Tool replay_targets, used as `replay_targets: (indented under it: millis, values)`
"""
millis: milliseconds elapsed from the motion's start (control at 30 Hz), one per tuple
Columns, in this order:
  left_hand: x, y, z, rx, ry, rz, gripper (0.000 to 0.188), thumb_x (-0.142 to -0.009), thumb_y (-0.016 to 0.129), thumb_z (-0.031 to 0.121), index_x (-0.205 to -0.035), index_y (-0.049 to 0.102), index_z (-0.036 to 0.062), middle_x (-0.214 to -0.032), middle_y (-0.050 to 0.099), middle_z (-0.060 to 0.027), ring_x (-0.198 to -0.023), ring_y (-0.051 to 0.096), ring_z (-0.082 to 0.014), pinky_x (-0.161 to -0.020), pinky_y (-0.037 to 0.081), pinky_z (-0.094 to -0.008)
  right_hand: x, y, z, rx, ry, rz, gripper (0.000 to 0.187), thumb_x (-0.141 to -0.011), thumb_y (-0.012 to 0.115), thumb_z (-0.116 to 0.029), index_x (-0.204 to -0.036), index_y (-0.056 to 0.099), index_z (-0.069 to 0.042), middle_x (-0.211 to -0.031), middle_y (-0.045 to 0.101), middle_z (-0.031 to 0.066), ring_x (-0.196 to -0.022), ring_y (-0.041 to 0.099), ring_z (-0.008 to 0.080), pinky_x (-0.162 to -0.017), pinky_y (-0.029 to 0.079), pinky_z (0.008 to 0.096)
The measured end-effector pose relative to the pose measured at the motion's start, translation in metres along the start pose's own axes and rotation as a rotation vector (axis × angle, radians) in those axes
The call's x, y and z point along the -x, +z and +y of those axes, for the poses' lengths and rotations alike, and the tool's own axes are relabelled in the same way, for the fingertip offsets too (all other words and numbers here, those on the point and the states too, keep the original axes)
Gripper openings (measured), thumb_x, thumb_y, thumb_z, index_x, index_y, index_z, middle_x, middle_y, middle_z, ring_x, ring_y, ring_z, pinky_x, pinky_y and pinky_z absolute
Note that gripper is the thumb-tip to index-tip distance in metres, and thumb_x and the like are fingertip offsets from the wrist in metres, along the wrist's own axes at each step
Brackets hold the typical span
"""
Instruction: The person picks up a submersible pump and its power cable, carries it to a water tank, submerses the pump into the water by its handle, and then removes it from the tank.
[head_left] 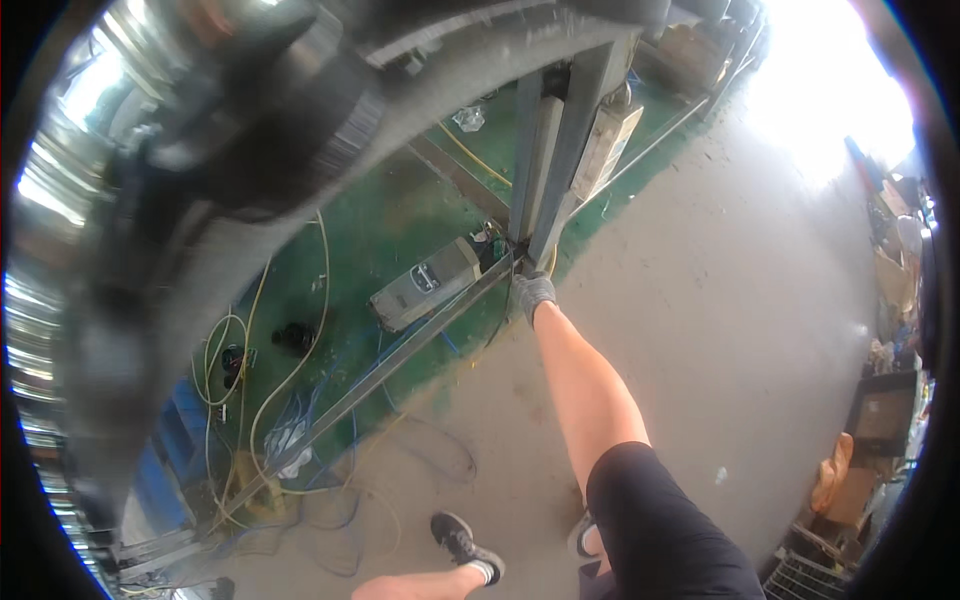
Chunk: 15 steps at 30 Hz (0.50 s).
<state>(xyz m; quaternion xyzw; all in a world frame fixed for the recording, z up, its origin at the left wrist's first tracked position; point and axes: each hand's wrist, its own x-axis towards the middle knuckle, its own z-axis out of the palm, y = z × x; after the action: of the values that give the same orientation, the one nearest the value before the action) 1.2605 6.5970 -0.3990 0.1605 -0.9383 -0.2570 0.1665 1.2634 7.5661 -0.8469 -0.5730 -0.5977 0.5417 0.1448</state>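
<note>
My right hand (534, 289), in a grey glove, reaches forward on a bare forearm with a black sleeve. Its fingers are curled at the upright metal post (556, 170), around the height where a horizontal rail (395, 375) joins it. What lies inside the fingers is hidden, though a thin dark cable hangs just beside them. Left of the hand, behind the rail, a grey metal box (425, 285) with a latch-like fitting rests on the green floor. A pale box (607, 150) is fixed to the post's right side. My left hand is out of view.
A large blurred grey curved frame (440, 90) with dark parts fills the upper left. Yellowish hoses (262, 425) and blue cables lie about the rail's lower left. Shelves with boxes and an orange-brown bag (832, 472) stand at the right. My shoe (455, 535) is below.
</note>
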Motion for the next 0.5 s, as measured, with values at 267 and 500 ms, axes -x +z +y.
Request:
replay_targets:
  millis: [267,500]
  values:
    - [0.024,0.131,0.009,0.052,-0.133,0.141,0.04,-0.098,0.066,0.011,-0.135,0.059,-0.001,-0.114,0.068,-0.0122,-0.079,0.063,-0.0185,-0.063,0.051,-0.0296,-0.058,-0.026,-0.05,-0.211,-0.062,-0.452,0.04,-0.091,0.068,-0.015,-0.128,0.057,-0.003,-0.1,0.066,0.0108,-0.095,0.066,0.0274,-0.09,0.053,0.0414]
    - [0.002,0.122,-0.008,0.289,-0.146,0.24,0.038,-0.095,0.067,0.004,-0.132,0.061,-0.0019,-0.117,0.069,-0.0105,-0.084,0.062,-0.0191,-0.063,0.052,-0.0322,0.083,-0.134,-0.106,-0.436,-0.608,-0.838,0.032,-0.091,0.068,-0.006,-0.122,0.06,-0.003,-0.097,0.063,0.0056,-0.089,0.063,0.0154,-0.083,0.054,0.0325]
